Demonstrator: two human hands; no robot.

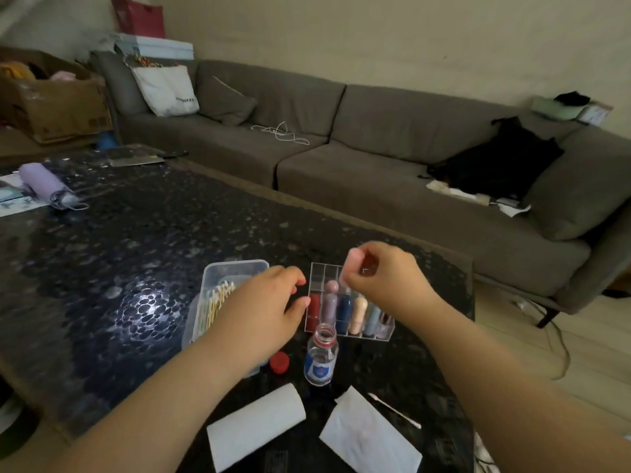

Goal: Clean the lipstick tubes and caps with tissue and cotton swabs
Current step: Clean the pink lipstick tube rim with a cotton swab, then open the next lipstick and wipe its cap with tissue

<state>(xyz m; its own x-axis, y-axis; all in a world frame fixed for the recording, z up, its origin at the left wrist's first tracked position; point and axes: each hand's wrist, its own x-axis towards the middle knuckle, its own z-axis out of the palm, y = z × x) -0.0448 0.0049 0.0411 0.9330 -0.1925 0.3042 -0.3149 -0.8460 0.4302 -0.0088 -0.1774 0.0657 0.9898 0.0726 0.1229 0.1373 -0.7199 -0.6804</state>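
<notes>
Open bottle [321,356] and red cap [280,362] block the organizer's [385,331] near side.

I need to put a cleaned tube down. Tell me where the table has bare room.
Bare tabletop spreads left of the swab box, up toward the purple umbrella, and behind the clear organizer. It is crowded near you: small bottle, red cap, tissue roll, folded tissue and a used swab sit close together.
</notes>
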